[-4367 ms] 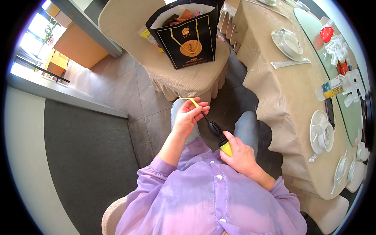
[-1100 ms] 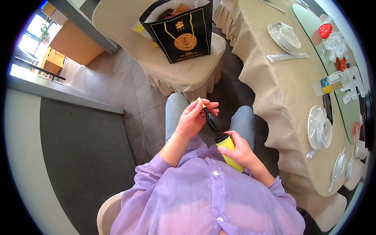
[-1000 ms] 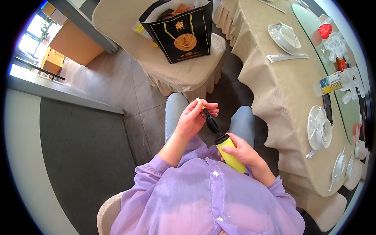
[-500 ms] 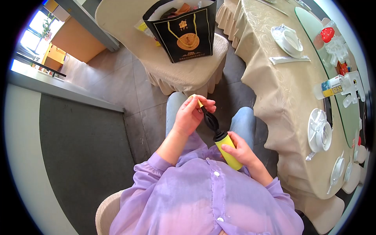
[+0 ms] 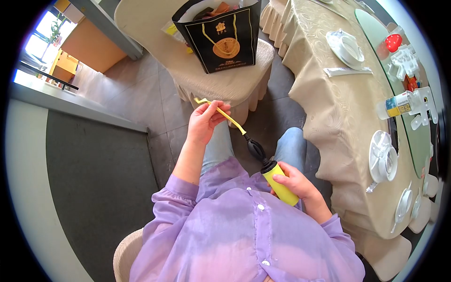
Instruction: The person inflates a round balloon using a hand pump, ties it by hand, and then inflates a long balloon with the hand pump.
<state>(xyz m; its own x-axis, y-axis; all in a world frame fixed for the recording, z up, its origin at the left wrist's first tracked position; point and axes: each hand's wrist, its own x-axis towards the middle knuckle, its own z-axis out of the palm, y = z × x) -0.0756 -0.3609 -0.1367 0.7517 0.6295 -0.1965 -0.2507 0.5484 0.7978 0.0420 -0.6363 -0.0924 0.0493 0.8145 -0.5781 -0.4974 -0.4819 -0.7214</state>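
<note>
A long thin yellow balloon [image 5: 231, 120], not inflated, stretches from the black nozzle of a hand pump [image 5: 282, 189] up past my fingers. My left hand [image 5: 205, 121] pinches the balloon partway along, and its loose end curls beyond the fingertips. The pump has a yellow-green barrel and a black ribbed neck, and it tilts in front of my lap. My right hand [image 5: 297, 181] is wrapped around the barrel, thumb on top. The pump's lower end rests near my shirt.
Ahead stands a covered chair [image 5: 225, 87] with a black paper bag [image 5: 223, 51] full of things. On my right, a table with a beige cloth [image 5: 324, 117] holds wrapped dishes [image 5: 346, 49], a clear bottle [image 5: 397, 104] and a glass turntable [image 5: 376, 33]. A dark panel [image 5: 94, 188] is at left.
My left hand has moved left along the balloon, away from the nozzle, drawing it out into view. The pump and my right hand have shifted slightly right and down.
</note>
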